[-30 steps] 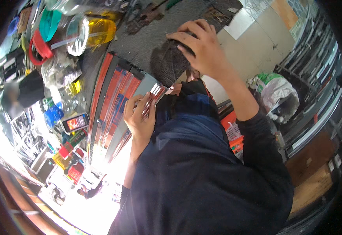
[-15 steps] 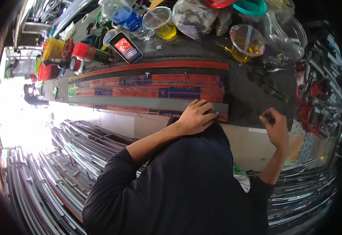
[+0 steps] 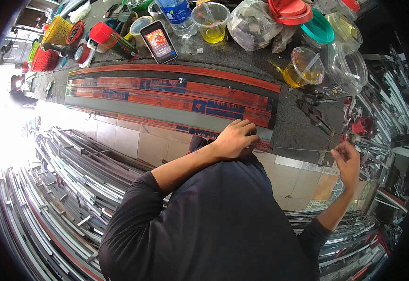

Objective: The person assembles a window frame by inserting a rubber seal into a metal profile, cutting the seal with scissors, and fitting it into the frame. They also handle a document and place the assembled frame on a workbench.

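Long flat profile strips point(image 3: 167, 96) lie side by side on the dark bench, wrapped in red and blue film, with a bare grey strip point(image 3: 167, 114) among them. My left hand point(image 3: 236, 138) is closed over the right end of the nearest strips, its fingers curled on them and the thumb side partly hidden. Off to the right, beyond the strip ends, my right hand point(image 3: 347, 161) is held in a pinch. A thin pale strand point(image 3: 303, 149) stretches from beside my left hand to the fingertips of my right.
Behind the strips stand a phone point(image 3: 158, 43), a spray can point(image 3: 114, 41), a water bottle point(image 3: 176, 16) and tubs of yellow liquid point(image 3: 212, 30). Scissors point(image 3: 319, 98) lie to the right on the bench. Long metal profiles point(image 3: 50, 196) are stacked below left.
My right hand has moved right and slightly down, and the thin strand now shows between my hands. My left hand stays on the strips. The whole view has shifted slightly.
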The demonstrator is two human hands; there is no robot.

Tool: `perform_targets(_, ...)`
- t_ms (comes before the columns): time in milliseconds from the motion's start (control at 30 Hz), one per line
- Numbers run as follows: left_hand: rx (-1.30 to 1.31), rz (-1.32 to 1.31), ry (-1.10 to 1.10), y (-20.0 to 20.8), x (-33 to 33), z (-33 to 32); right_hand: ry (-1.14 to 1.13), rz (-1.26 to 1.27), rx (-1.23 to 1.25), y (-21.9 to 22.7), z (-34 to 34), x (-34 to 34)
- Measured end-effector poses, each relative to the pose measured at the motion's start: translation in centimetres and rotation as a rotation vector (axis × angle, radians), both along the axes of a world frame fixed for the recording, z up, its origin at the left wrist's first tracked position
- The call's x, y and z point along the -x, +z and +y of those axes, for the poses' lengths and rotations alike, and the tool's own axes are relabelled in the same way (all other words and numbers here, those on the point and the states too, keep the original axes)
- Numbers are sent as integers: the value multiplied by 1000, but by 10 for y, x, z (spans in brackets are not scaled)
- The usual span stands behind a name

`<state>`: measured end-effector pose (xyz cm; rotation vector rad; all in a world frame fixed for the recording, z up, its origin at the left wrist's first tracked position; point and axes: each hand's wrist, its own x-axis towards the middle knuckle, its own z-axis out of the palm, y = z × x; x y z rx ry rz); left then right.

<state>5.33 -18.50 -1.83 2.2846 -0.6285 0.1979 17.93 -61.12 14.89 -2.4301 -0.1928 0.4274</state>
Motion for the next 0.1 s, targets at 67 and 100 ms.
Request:
perform_targets(67, -3, -3, -1, -2, -1, 0, -13, -21, -8, -7, -21, -4)
perform_targets(100, 0, -4, -5, -2, 0, -1, -25, -23, -28, -14, -32, -5)
